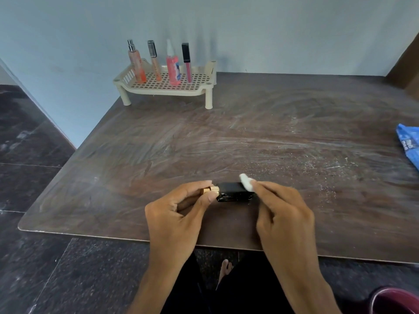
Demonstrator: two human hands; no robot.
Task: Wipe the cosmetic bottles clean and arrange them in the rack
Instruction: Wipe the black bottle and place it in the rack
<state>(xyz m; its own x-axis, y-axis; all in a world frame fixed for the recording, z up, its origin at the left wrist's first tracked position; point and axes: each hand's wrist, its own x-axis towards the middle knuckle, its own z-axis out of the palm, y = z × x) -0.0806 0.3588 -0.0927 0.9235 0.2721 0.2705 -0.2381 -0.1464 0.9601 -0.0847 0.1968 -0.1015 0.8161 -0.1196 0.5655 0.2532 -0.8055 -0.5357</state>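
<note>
A small black bottle with a gold cap (233,192) lies sideways just above the brown table, near its front edge. My left hand (179,214) pinches the gold cap end between thumb and fingers. My right hand (283,214) pinches a white cotton pad (247,183) and holds it against the bottle's right end. At the table's back left stands a beige perforated rack (165,86). Upright in it are a peach spray bottle (137,63), a slim peach tube (155,62), a pink spray bottle (173,66) and a pink gloss tube with a black cap (187,62).
The brown table top (272,137) is streaked with white dust. A blue packet (409,143) lies at the right edge. A dark red rim (394,300) shows at the bottom right. Dark tiled floor lies to the left and in front.
</note>
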